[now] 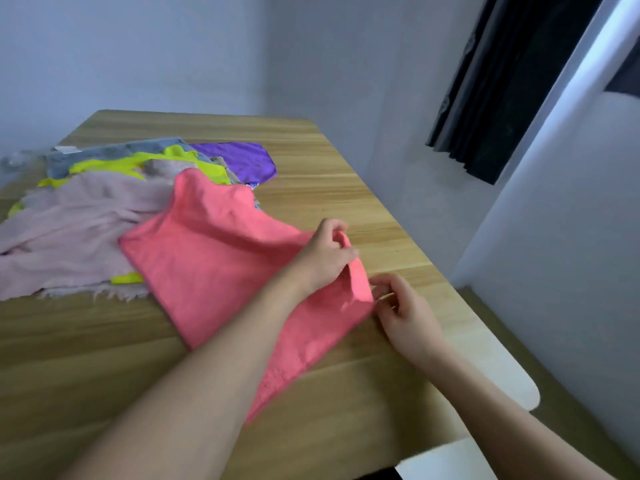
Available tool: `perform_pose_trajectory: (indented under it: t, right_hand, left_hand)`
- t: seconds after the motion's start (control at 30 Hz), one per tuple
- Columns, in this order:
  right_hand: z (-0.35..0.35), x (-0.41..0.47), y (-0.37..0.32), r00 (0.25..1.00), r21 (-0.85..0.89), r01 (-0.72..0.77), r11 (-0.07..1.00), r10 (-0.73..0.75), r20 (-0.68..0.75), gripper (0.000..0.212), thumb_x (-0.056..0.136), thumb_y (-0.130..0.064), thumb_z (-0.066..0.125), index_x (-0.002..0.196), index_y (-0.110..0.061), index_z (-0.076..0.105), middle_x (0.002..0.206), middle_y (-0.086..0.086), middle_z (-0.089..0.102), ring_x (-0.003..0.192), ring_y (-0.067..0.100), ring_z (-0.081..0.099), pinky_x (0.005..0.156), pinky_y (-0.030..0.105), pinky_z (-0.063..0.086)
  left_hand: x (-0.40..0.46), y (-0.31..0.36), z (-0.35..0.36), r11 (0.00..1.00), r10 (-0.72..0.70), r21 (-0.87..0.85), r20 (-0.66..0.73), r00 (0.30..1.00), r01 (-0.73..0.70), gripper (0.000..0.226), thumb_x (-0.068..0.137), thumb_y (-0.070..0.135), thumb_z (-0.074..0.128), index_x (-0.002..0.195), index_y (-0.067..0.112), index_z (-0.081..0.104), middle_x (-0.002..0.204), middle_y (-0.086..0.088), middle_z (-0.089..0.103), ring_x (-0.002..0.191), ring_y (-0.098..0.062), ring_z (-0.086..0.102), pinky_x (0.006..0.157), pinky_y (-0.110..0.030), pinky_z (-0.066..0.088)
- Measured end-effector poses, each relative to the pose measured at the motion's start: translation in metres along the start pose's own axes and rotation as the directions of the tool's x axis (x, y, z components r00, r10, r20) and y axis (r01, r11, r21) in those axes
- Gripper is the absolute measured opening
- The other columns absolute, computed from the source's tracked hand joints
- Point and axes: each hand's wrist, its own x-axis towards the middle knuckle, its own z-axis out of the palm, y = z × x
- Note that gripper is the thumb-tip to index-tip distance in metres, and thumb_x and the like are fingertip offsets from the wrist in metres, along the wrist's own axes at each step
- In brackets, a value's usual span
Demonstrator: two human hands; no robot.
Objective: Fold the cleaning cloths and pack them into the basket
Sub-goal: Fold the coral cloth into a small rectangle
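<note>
Left grip [323, 256] pinching pink cloth [221, 258], right grip [403, 308] pinching its edge — wooden table [346, 174], grey walls [173, 53], dark curtain [498, 91]

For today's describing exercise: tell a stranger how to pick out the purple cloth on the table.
Start at the wooden table and find the heap of cloths on its far left part. The purple cloth lies at the heap's far right edge, flat on the wood beside the yellow cloth. It alone is deep violet and smooth.
</note>
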Motion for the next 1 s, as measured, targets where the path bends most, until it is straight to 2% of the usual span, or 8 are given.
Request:
perform_pose_trajectory:
  t: [0.07,0.2,0.4,0.57,0.67,0.77,0.9,1.0]
  right_hand:
    - [-0.010,-0.015,0.017,0.999,-0.092,0.048,0.995,-0.050,-0.020,0.039,0.084,0.004,0.052,0.112,-0.023,0.055,0.092,-0.014,0.060,0.080,0.005,0.057,0.074,0.023,0.046]
    - [-0.015,-0.018,0.025,0.997,-0.156,0.056,0.986,-0.063,-0.038,0.056,0.078,-0.007,0.056,0.130,-0.026,0.044,0.106,-0.013,0.057,0.082,0.009,0.054,0.082,0.034,0.048]
    - [-0.002,0.009,0.021,0.996,-0.500,0.094,0.861,-0.080,0.049,0.050,0.089,-0.021,0.046,0.136,-0.039,0.046,0.144,-0.006,0.039,0.126,0.024,0.040,0.101,0.041,0.034]
    - [0.002,0.029,0.026,0.999,-0.526,-0.005,0.851,-0.022,-0.046,0.019,0.097,-0.028,0.044,0.105,-0.022,0.060,0.117,-0.006,0.059,0.112,0.025,0.045,0.089,0.038,0.034]
    - [-0.005,0.032,0.029,0.951,-0.219,-0.187,0.958,0.120,-0.286,0.017,0.098,-0.025,0.044,0.092,-0.020,0.059,0.097,-0.003,0.065,0.096,0.025,0.053,0.084,0.041,0.042]
    - [-0.012,0.028,0.025,0.843,0.132,-0.284,0.950,0.312,-0.439,0.021,0.100,-0.029,0.042,0.093,-0.017,0.058,0.090,-0.006,0.064,0.091,0.017,0.058,0.078,0.034,0.043]
    - [-0.017,0.022,0.017,0.899,0.297,-0.141,0.944,0.248,-0.362,0.008,0.093,-0.031,0.060,0.089,-0.024,0.061,0.079,-0.012,0.062,0.072,-0.001,0.056,0.069,0.023,0.044]
    - [-0.019,0.018,0.022,0.898,0.413,-0.117,0.903,0.274,-0.344,0.016,0.084,-0.029,0.070,0.097,-0.024,0.062,0.088,-0.006,0.066,0.078,0.005,0.059,0.076,0.027,0.050]
  left_hand:
    - [-0.011,-0.017,0.009,0.999,-0.007,0.038,0.059,0.998,0.005,0.041,0.092,0.008,0.056,0.129,0.015,0.040,0.084,0.000,0.061,0.069,-0.015,0.053,0.065,-0.026,0.044]
    - [-0.045,-0.035,-0.007,0.835,0.164,0.531,0.018,0.986,-0.149,0.019,0.088,0.016,0.055,0.105,0.021,0.050,0.079,0.004,0.056,0.069,-0.016,0.052,0.069,-0.033,0.044]
    - [-0.074,-0.023,-0.013,0.527,-0.030,0.820,0.281,0.959,-0.224,0.027,0.071,0.042,0.061,0.083,0.023,0.046,0.093,0.006,0.046,0.092,-0.015,0.044,0.077,-0.027,0.037]
    - [-0.065,-0.015,0.010,0.344,0.020,0.892,0.305,0.952,-0.293,0.027,0.077,0.032,0.055,0.096,0.020,0.040,0.107,-0.005,0.044,0.110,-0.025,0.044,0.091,-0.034,0.038]
    - [-0.057,-0.005,0.015,0.198,0.029,0.943,0.267,0.963,-0.267,0.037,0.081,0.017,0.053,0.116,0.014,0.040,0.113,-0.009,0.055,0.107,-0.031,0.056,0.077,-0.039,0.043]
    - [-0.047,0.013,0.023,0.335,0.052,0.879,0.342,0.938,-0.338,0.047,0.083,0.007,0.045,0.125,0.020,0.030,0.089,-0.009,0.059,0.084,-0.034,0.059,0.063,-0.038,0.040]
    - [-0.032,0.036,0.021,0.776,0.111,0.505,0.482,0.869,-0.378,0.042,0.086,0.006,0.041,0.112,0.038,0.041,0.062,0.003,0.050,0.050,-0.016,0.047,0.048,-0.028,0.039]
    - [-0.026,0.028,0.017,0.904,0.205,0.260,0.435,0.877,-0.340,0.046,0.087,-0.004,0.037,0.109,0.034,0.049,0.044,0.011,0.045,0.035,-0.005,0.033,0.038,-0.019,0.028]
